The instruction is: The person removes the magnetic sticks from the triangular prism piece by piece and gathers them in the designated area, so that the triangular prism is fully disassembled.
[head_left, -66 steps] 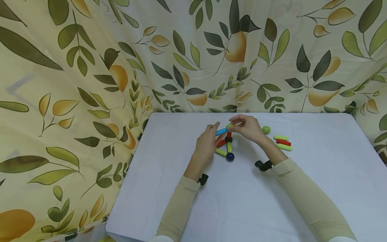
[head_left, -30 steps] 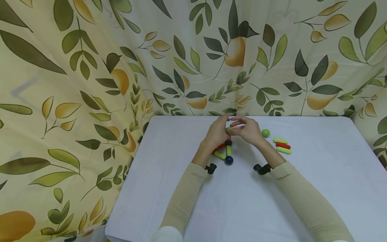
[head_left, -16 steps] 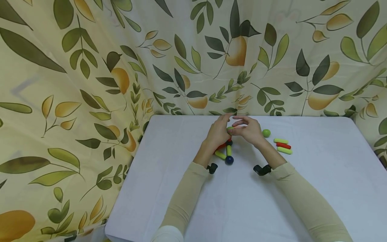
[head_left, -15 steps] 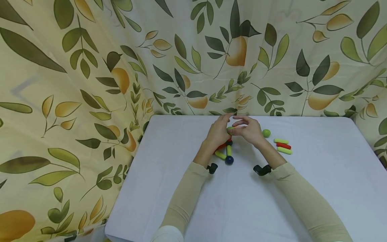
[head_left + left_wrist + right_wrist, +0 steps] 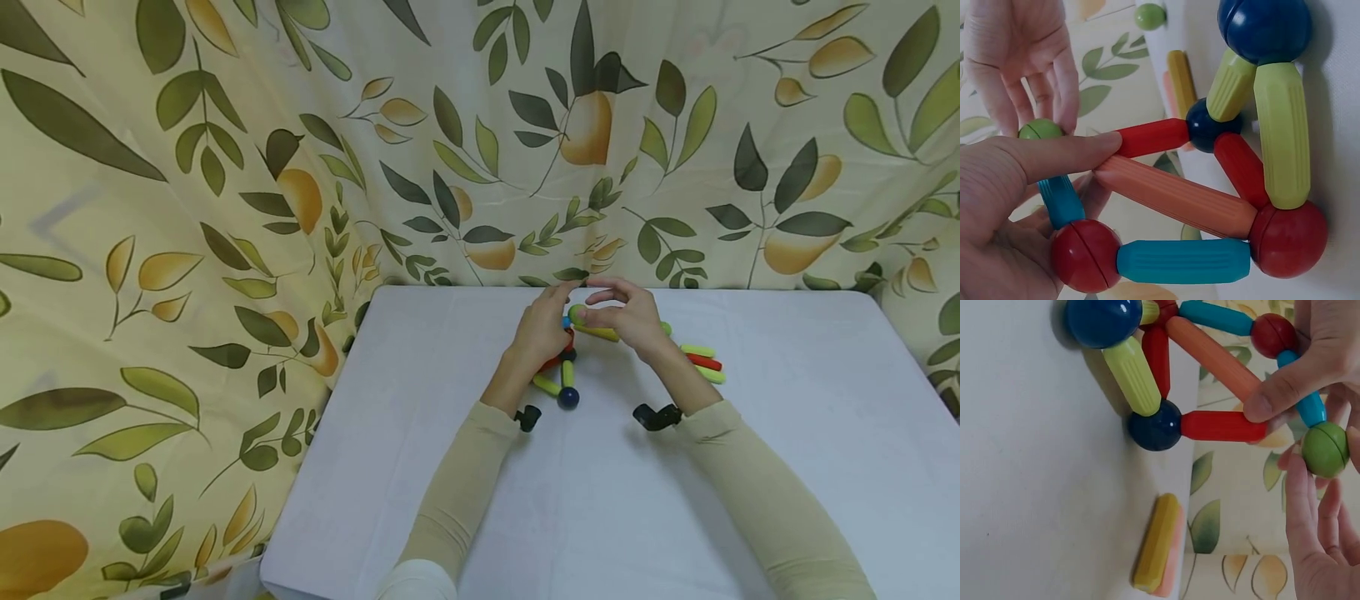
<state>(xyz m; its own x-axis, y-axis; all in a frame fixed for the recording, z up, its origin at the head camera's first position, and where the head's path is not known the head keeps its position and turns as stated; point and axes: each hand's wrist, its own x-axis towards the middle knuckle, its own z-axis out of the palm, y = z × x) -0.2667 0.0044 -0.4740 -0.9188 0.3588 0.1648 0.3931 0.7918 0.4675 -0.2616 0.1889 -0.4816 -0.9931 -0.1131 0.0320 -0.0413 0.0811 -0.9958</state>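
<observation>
A construction of magnetic rods and balls stands on the table, partly hidden by my left hand point(image 5: 540, 332) in the head view. That hand's thumb and fingers pinch the upper ends of a red rod point(image 5: 1219, 426) and an orange rod point(image 5: 1213, 356). My right hand point(image 5: 628, 321) pinches a green ball point(image 5: 1325, 450) between thumb and fingertips. The ball sits at the end of a blue rod point(image 5: 1311, 409), which joins a red ball point(image 5: 1274, 335). Lower down, yellow-green rods point(image 5: 1282, 137) meet a large navy ball point(image 5: 1266, 28); a smaller navy ball point(image 5: 1155, 425) supports the red rod.
A yellow rod point(image 5: 1157, 544) lies beside a peach rod point(image 5: 1172, 556) behind my right hand. Further right are another green ball point(image 5: 1149, 17), a loose red rod point(image 5: 705, 362) and yellow-green rods point(image 5: 697, 351). A patterned curtain point(image 5: 480, 167) hangs at the white table's point(image 5: 600, 500) far edge.
My right hand has shifted right and slightly back with the green ball, away from the red rod's end. The blue rod's end and the yellow rod now show. The left hand stays nearly still.
</observation>
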